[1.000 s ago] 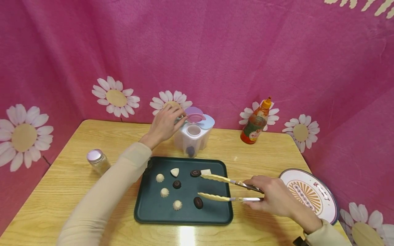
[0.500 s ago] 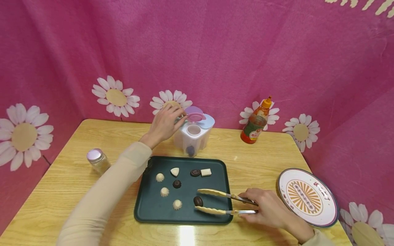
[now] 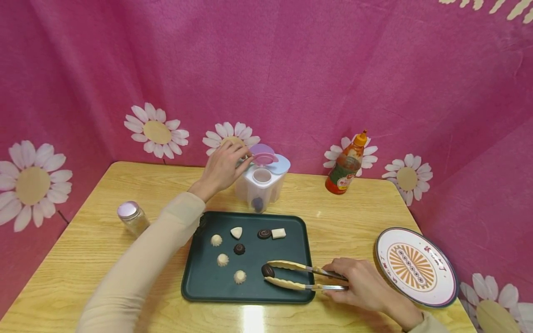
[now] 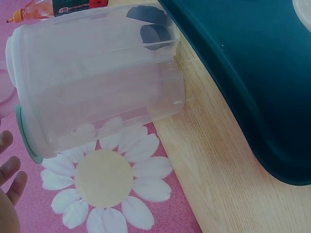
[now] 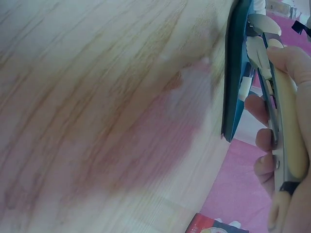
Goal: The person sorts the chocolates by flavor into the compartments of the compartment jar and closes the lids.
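My right hand [image 3: 354,282] grips a pair of tongs [image 3: 312,269] with cream, scalloped tips. The tips stand on either side of a dark oval chocolate [image 3: 267,270] on the dark green tray [image 3: 250,296]. At the back, my left hand [image 3: 225,166] pinches the edge of a raised pink-and-purple flip lid [image 3: 265,158] on a clear divided container [image 3: 243,188]. Beneath that lid is a round opening, and dark pieces [image 4: 154,36] lie at the container's bottom. In the right wrist view the fingers and thumb wrap the tong handles [image 5: 289,121].
White swirl chocolates [image 3: 222,260], a white triangular piece [image 3: 236,232], a white rectangular piece [image 3: 278,233] and dark chocolates [image 3: 239,249] lie on the tray. A lidded jar [image 3: 133,218] stands left, a sauce bottle [image 3: 346,164] back right, a plate [image 3: 441,286] right.
My right hand has brought the tongs from near the white rectangular piece toward the front, and the tips have closed in around the dark oval chocolate. My left hand stays at the lid.
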Tool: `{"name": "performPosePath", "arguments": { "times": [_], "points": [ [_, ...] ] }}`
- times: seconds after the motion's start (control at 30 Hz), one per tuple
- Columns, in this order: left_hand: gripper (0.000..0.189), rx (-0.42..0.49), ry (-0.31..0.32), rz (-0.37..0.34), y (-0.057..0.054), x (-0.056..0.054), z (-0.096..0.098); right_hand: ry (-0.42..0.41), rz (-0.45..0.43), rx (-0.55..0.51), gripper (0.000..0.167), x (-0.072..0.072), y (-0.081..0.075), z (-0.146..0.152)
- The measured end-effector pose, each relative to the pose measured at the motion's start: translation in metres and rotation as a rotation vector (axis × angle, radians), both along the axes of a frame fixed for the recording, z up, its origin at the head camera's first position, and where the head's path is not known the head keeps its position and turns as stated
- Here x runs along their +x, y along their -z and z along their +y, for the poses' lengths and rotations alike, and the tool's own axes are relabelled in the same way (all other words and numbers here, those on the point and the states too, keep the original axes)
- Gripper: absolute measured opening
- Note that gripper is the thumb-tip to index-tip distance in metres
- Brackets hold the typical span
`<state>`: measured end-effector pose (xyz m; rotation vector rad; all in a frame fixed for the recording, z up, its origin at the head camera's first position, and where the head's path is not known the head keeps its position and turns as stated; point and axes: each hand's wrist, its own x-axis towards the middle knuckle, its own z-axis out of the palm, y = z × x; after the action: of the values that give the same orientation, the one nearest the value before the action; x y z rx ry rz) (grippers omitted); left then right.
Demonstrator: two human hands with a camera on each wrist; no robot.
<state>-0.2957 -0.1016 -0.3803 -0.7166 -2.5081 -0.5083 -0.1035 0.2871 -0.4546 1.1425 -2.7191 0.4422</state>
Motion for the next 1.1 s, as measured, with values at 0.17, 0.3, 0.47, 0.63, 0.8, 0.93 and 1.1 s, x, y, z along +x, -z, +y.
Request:
{"name": "performPosePath", "arguments": {
  "times": [0.17, 0.3, 0.47, 0.63, 0.8, 0.93, 1.1],
  "points": [
    [0.022, 0.000, 0.000, -0.010, -0.001, 0.001, 0.000, -0.007, -0.005, -0.017, 0.034, -0.003, -0.005, -0.002],
    [0.023, 0.004, -0.010, -0.012, 0.000, 0.001, -0.002, -0.010, 0.032, -0.042, 0.035, -0.011, -0.014, -0.005],
    [0.021, 0.008, 0.001, 0.003, 0.001, -0.001, -0.002, 0.017, 0.086, -0.053, 0.037, -0.027, -0.031, -0.005],
    [0.020, 0.014, 0.007, 0.014, 0.002, -0.001, -0.001, 0.028, 0.133, -0.061, 0.039, -0.048, -0.052, -0.004],
    [0.020, 0.016, 0.014, 0.020, 0.003, 0.000, -0.001, 0.040, 0.170, -0.071, 0.040, -0.068, -0.072, -0.005],
    [0.020, 0.020, 0.017, 0.022, 0.004, -0.001, 0.000, 0.028, 0.220, -0.088, 0.042, -0.084, -0.088, -0.004],
    [0.020, 0.016, 0.009, 0.027, 0.003, 0.000, 0.000, 0.018, 0.247, -0.091, 0.041, -0.104, -0.106, -0.008]
  ]
}}
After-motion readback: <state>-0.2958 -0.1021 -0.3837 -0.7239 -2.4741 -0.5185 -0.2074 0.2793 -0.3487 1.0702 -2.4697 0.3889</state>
